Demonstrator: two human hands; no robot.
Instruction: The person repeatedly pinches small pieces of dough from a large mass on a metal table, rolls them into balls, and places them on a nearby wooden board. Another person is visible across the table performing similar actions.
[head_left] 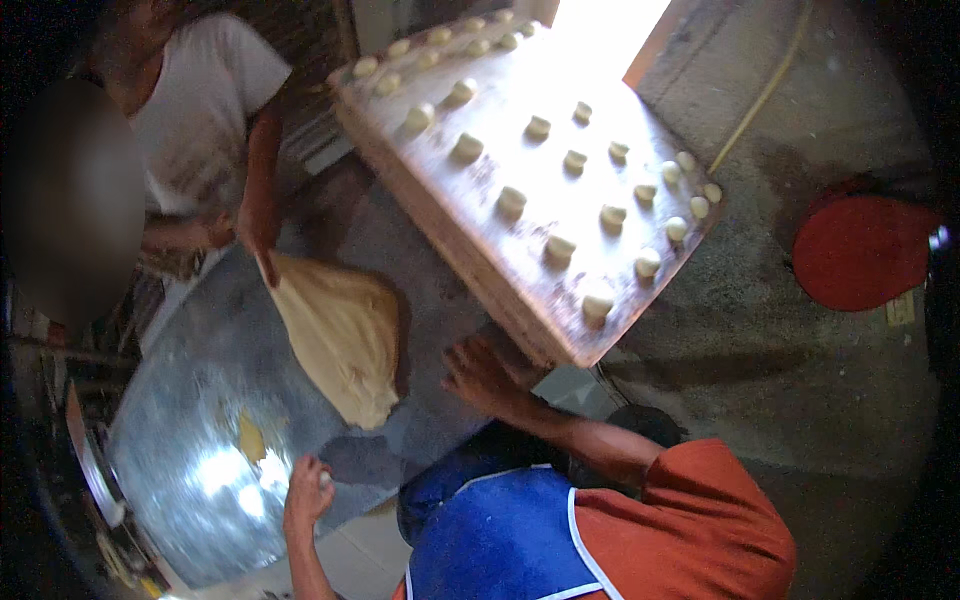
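Observation:
My left hand is closed above the near side of the shiny metal table. A small pale bit shows at its fingers, too small to name. My right hand, somewhat blurred, is over the table below the tray's near edge, fingers apart and holding nothing. Between the hands and a person in a white shirt lies a large, smooth sheet of dough. That person's hand grips its far end. A flat scrap of dough rests on the metal beyond my left hand.
A thick, raised tray or board bears several small round dough pieces, spaced apart. Bright light glares on its far part. On the floor at the right stands a round red object. A thin pale hose or stick lies behind the tray.

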